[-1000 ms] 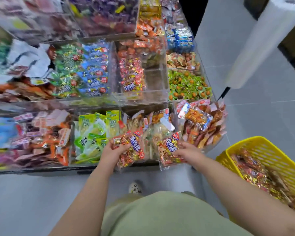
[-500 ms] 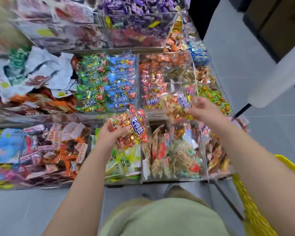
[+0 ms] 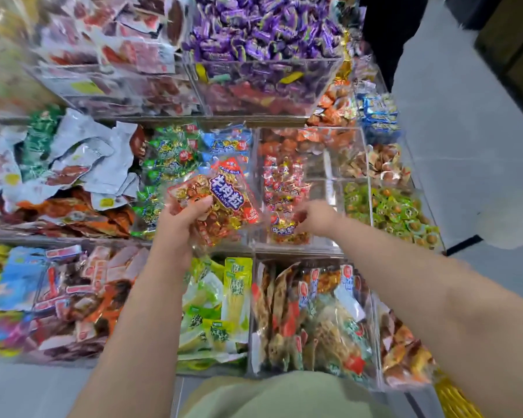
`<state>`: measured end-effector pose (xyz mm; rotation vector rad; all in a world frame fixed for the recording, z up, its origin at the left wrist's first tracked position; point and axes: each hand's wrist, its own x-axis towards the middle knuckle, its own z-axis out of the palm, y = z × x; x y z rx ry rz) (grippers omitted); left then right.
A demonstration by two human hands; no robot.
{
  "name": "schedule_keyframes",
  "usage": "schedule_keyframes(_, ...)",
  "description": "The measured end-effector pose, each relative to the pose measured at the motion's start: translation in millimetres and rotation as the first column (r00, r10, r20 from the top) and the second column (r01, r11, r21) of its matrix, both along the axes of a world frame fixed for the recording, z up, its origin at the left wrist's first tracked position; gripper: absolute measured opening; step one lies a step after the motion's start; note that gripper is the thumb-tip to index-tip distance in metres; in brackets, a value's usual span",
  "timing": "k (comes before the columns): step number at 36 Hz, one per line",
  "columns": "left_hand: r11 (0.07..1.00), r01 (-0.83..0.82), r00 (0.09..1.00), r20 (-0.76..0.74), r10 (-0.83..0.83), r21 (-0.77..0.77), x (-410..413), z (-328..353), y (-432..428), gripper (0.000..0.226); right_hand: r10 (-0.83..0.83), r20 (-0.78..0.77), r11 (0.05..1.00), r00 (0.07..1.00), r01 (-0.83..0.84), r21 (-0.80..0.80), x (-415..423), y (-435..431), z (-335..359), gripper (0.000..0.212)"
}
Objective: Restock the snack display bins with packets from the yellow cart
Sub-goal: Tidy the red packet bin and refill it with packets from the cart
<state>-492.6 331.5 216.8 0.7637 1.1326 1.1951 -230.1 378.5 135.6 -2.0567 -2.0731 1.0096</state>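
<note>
My left hand (image 3: 180,220) grips a clear snack packet (image 3: 224,203) of red and gold pieces with a blue label, held above the middle row of bins. My right hand (image 3: 314,218) reaches into a clear acrylic bin (image 3: 332,188) that holds a column of matching red packets. Its curled fingers pinch the edge of a second packet (image 3: 287,232), which lies low at the bin's front. The bin's right half shows bare acrylic. Only a sliver of the yellow cart (image 3: 453,399) appears at the bottom right.
Clear bins crowd the display: purple candies (image 3: 263,34) at the top, green and blue packets (image 3: 175,155) left of my hands, green-wrapped snacks (image 3: 387,209) to the right, bamboo-shoot packs (image 3: 221,309) and mixed packets (image 3: 314,315) in front. Grey floor lies to the right.
Both hands lifted from the front row to the middle row. My right hand carried its packet down into the red-packet bin. The view swung away from the cart.
</note>
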Motion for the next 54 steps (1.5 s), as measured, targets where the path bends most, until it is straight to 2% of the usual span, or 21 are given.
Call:
schedule_keyframes(3,1.0,0.022,1.0,0.01,-0.022,0.01,-2.9,3.0,22.0,0.03,-0.023,-0.001,1.0,1.0,0.023,0.006,-10.0,5.9,-21.7,0.022)
schedule_keyframes(6,0.997,0.073,0.997,0.001,-0.073,-0.007,-4.0,1.8,42.5,0.027,-0.086,0.028,0.996,0.996,0.085,0.033,-16.1,8.3,-40.9,0.032)
schedule_keyframes(8,0.995,0.102,0.995,-0.01,-0.102,-0.014,-2.2,1.6,54.0,0.033,-0.246,-0.022,0.966,0.969,0.246,0.082,-18.6,9.8,-49.1,0.062)
schedule_keyframes(10,0.992,0.129,0.992,-0.017,-0.129,-0.018,0.0,0.6,64.9,0.037,-0.473,-0.109,0.868,0.874,0.483,0.114,-20.2,13.6,-49.3,0.09)
schedule_keyframes(12,0.99,0.142,0.99,-0.019,-0.143,-0.024,2.6,-0.8,74.0,0.038,-0.613,-0.144,0.785,0.777,0.619,-0.008,-16.2,20.8,-50.4,0.119)
schedule_keyframes(14,0.991,0.131,0.991,-0.009,-0.131,-0.038,5.0,-2.9,81.1,0.038,-0.613,-0.088,0.783,0.785,0.59,-0.197,-10.0,25.0,-53.2,0.141)
schedule_keyframes(15,0.991,0.128,0.992,-0.004,-0.128,-0.038,5.9,-4.0,84.5,0.035,-0.6,-0.113,0.785,0.792,0.555,-0.277,-6.2,25.6,-55.8,0.144)
schedule_keyframes(18,0.99,0.134,0.991,0.0,-0.134,-0.039,6.1,-7.3,92.1,0.031,-0.59,-0.245,0.79,0.769,0.486,-0.374,4.1,27.0,-63.7,0.146)
schedule_keyframes(21,0.992,0.109,0.994,-0.014,-0.11,-0.065,2.8,-12.3,96.9,0.035,-0.481,-0.184,0.843,0.857,0.394,-0.368,5.3,30.7,-66.8,0.141)
schedule_keyframes(26,0.995,0.05,0.999,-0.018,-0.051,-0.083,-3.8,-19.6,101.5,0.031,-0.429,-0.193,0.885,0.882,0.368,-0.286,-8.4,40.5,-74.4,0.141)
schedule_keyframes(31,0.996,0.054,0.999,-0.003,-0.054,-0.068,-2.1,-21.3,102.7,0.029,-0.453,-0.373,0.891,0.809,0.427,-0.155,-8.1,43.6,-77.6,0.132)
schedule_keyframes(33,0.996,0.06,0.998,-0.008,-0.06,-0.06,-1.0,-21.4,102.6,0.03,-0.458,-0.457,0.885,0.763,0.442,-0.149,-7.0,39.6,-80.4,0.133)
schedule_keyframes(35,0.996,0.062,0.998,-0.007,-0.063,-0.061,0.3,-21.6,102.4,0.029,-0.444,-0.458,0.895,0.77,0.404,-0.188,-2.5,35.9,-82.2,0.132)
schedule_keyframes(39,0.993,0.081,0.997,-0.005,-0.082,-0.081,4.4,-20.9,99.4,0.034,-0.361,-0.346,0.922,0.866,0.277,-0.269,4.8,35.8,-77.8,0.123)
schedule_keyframes(46,0.992,0.086,0.996,0.004,-0.086,-0.091,6.3,-14.7,95.2,0.038,-0.389,-0.456,0.897,0.801,0.215,-0.387,14.0,40.8,-78.1,0.125)
schedule_keyframes(48,0.991,0.091,0.996,0.009,-0.09,-0.093,6.3,-12.5,94.2,0.036,-0.425,-0.477,0.878,0.77,0.221,-0.426,17.9,37.1,-70.2,0.131)
schedule_keyframes(51,0.989,0.116,0.993,0.009,-0.115,-0.087,7.5,-8.5,92.0,0.041,-0.509,-0.404,0.816,0.76,0.277,-0.507,26.6,27.5,-46.4,0.137)
schedule_keyframes(53,0.989,0.127,0.992,0.011,-0.127,-0.081,9.7,-6.5,89.3,0.048,-0.535,-0.397,0.829,0.746,0.373,-0.416,27.7,22.7,-25.6,0.123)
schedule_keyframes(54,0.988,0.131,0.991,0.013,-0.13,-0.076,11.6,-5.8,87.4,0.051,-0.549,-0.439,0.836,0.711,0.451,-0.314,24.8,20.8,-13.5,0.107)
